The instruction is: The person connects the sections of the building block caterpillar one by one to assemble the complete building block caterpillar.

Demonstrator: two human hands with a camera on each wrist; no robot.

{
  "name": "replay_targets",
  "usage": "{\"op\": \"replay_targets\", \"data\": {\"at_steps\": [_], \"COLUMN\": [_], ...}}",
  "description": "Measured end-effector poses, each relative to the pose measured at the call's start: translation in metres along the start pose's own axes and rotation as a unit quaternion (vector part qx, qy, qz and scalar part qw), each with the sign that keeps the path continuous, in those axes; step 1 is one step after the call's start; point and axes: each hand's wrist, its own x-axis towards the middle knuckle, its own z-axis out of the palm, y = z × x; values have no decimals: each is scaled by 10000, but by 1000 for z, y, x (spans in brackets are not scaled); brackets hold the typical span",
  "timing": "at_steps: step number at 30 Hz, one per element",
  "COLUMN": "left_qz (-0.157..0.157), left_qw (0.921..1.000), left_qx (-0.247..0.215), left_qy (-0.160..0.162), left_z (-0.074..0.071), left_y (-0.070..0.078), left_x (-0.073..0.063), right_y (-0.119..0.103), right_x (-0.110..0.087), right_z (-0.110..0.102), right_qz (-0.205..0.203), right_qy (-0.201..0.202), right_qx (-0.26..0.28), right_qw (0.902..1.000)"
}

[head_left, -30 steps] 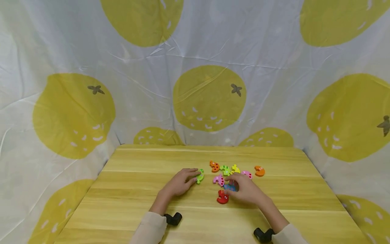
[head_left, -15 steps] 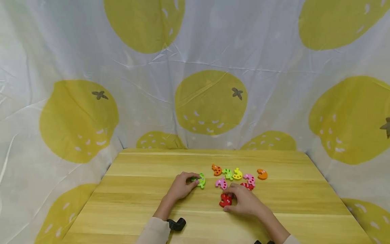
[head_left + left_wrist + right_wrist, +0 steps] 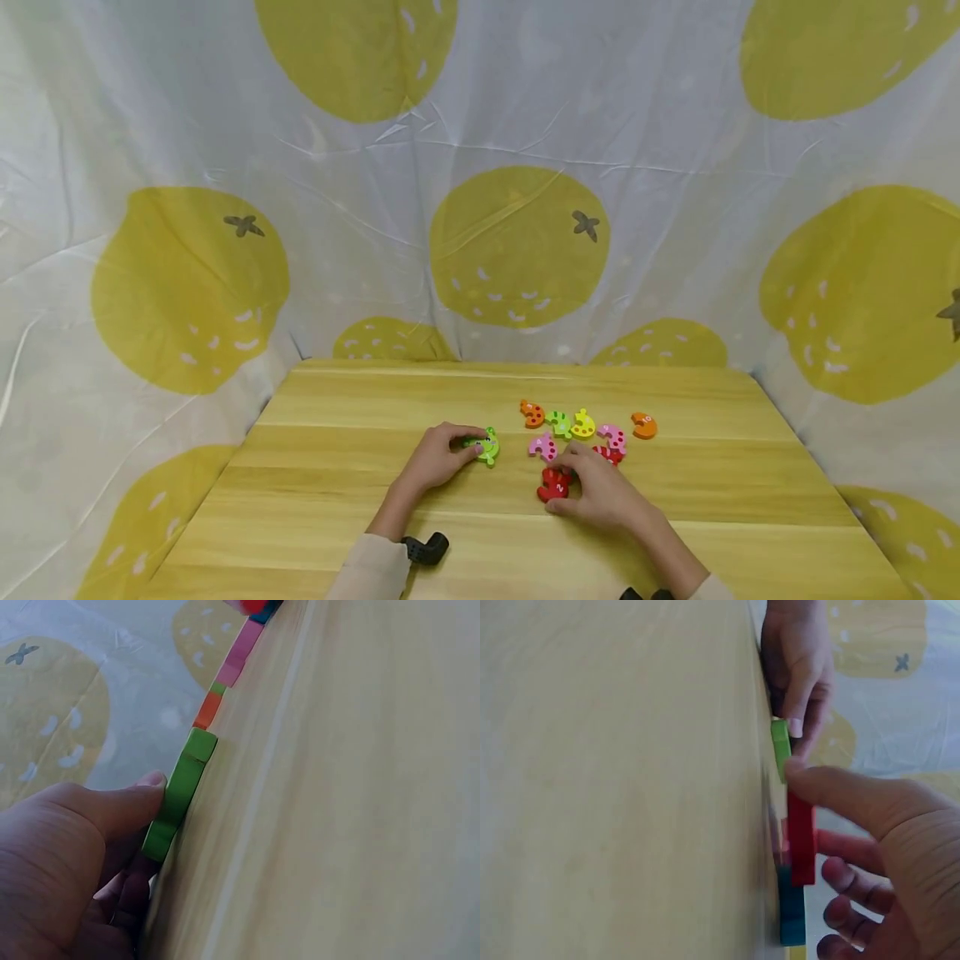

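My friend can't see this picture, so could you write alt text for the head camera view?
Two bare hands at a wooden table: the left hand holds a green piece, the right hand a red piece marked 2. Other small, colourful pieces lie near the right hand; a yellow-fruit-print cloth hangs behind.

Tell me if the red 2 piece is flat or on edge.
Flat: the red piece, held by the right hand, shows its 2 facing up in the head view.
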Motion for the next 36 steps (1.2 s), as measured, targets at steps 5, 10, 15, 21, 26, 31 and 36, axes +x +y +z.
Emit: {"op": "replay_targets", "data": {"at_steps": [5,10,15,21,26,31,36], "left_qz": [-165,-163,-207,-161,-196,-160,-157], "left_qw": [9997,9996,9992,9990,9990,9991,9990], "left_qx": [-143,-146,-107,-15,-30,-39,-22], "left_qy": [50,170,310,410,400,401,421], "left_z": [1,3,5,5,4,4,4], "left_y": [2,2,1,0,2,3,3], "left_x": [1,2,1,2,3,2,3], "right_y": [-3,-10,-22,-35,-44,-48,-50], "right_x": [6,15,26,41,51,58,61], "right_z": [-1,2,9,20,30,39,47], "right_qz": [45,-59,13,200,249,219,155], "right_qy": [277,488,602,822,817,870,979], "right_qx": [109,230,503,677,798,825,818], "right_qw": [9995,9985,9969,9941,9931,9925,9917]}}
